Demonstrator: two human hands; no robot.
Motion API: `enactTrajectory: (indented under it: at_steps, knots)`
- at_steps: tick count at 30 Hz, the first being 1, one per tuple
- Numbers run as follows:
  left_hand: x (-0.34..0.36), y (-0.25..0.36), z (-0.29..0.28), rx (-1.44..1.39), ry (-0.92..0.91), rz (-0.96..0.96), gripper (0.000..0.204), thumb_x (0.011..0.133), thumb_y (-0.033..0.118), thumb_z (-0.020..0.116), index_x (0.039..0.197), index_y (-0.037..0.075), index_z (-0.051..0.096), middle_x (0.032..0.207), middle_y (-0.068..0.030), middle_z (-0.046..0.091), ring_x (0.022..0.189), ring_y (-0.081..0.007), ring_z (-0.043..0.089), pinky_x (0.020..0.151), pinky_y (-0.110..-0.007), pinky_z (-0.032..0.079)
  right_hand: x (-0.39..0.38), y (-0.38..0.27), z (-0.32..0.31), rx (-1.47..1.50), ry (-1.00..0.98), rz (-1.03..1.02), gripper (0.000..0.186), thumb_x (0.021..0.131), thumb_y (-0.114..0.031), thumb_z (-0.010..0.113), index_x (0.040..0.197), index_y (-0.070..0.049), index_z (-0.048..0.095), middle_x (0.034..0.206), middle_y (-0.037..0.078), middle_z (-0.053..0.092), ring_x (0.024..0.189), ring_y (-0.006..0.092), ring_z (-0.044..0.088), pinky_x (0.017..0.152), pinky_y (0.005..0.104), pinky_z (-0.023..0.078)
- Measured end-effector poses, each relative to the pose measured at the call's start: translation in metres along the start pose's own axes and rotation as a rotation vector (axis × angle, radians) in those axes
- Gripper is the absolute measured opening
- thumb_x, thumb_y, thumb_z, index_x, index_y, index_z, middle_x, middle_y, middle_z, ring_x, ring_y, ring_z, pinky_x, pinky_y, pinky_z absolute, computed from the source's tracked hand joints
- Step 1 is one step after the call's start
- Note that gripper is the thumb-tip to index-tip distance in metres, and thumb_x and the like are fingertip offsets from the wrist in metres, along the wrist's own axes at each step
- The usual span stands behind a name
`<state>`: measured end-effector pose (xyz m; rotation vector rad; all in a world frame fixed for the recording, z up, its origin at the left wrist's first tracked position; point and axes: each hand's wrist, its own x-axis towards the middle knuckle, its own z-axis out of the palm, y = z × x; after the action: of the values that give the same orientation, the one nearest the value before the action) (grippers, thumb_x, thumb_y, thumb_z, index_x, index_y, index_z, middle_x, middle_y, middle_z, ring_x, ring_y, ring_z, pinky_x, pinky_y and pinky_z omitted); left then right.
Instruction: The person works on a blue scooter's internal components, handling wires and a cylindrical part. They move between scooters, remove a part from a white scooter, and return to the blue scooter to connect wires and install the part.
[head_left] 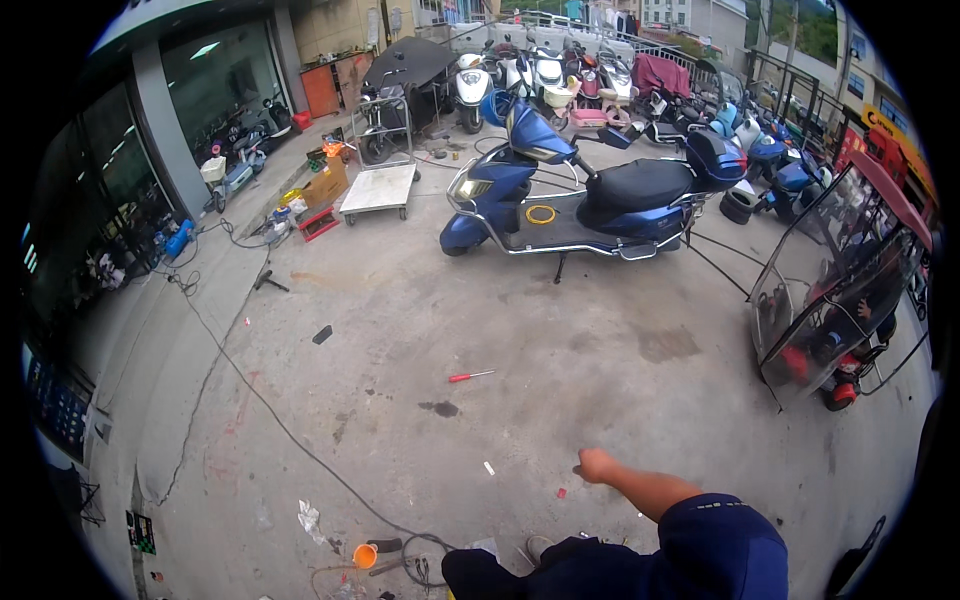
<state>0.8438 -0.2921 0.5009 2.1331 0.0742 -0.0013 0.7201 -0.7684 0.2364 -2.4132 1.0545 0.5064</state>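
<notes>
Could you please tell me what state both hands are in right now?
Left hand: not in view, so its state cannot be told.
Right hand: curled closed; whether it holds anything cannot be told.

A person in a navy short-sleeved top (690,580), the right sleeve (722,540) ending above a bare forearm (648,490) and bare right hand (597,466).
Small pale marks run in 1 short row along the sleeve, its cloth a brighter blue toward the outer side; below, dark trousers (482,577) and 1 pale shoe (539,545), partly hidden.
</notes>
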Motion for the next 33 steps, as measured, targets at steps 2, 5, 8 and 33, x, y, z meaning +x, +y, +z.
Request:
enactTrajectory:
  at_steps: [2,5,8,33]
  knots:
    - [0.059,0.013,0.026,-0.107,-0.117,-0.33,0.026,0.098,0.017,0.059,0.112,-0.004,0.065,0.097,-0.015,0.07,0.083,-0.0206,0.067,0.072,-0.033,0.054,0.046,-0.034,-0.028,-0.007,-0.052,0.0,0.039,0.089,-0.033,0.064,0.106,0.002,0.065,0.106,0.026,0.068,0.102,0.0417,0.065,0.09,0.0492,0.052]
    - [0.143,0.036,0.073,-0.098,-0.102,-0.11,0.026,0.099,0.018,0.058,0.111,-0.004,0.064,0.094,-0.014,0.069,0.081,-0.02,0.066,0.071,-0.032,0.054,0.11,-0.078,-0.066,0.01,-0.061,0.022,0.036,0.089,-0.029,0.062,0.108,0.001,0.066,0.108,0.026,0.068,0.104,0.0413,0.065,0.091,0.049,0.052]
    - [0.253,0.042,0.124,-0.074,-0.185,-0.039,0.025,0.098,0.016,0.058,0.111,-0.005,0.064,0.092,-0.0133,0.069,0.077,-0.0204,0.064,0.07,-0.032,0.053,0.173,-0.082,-0.075,0.064,-0.001,0.066,0.036,0.086,-0.029,0.064,0.101,0.004,0.065,0.104,0.027,0.068,0.101,0.0421,0.065,0.089,0.0487,0.053]
    - [0.994,0.445,0.631,-0.108,-0.499,0.423,0.027,0.097,0.018,0.065,0.109,-0.006,0.064,0.093,-0.0138,0.067,0.082,-0.0204,0.063,0.072,-0.032,0.054,0.804,-0.291,-0.419,0.453,0.125,0.478,0.032,0.084,-0.024,0.061,0.1,0.003,0.064,0.103,0.029,0.067,0.1,0.0412,0.066,0.087,0.0501,0.053]
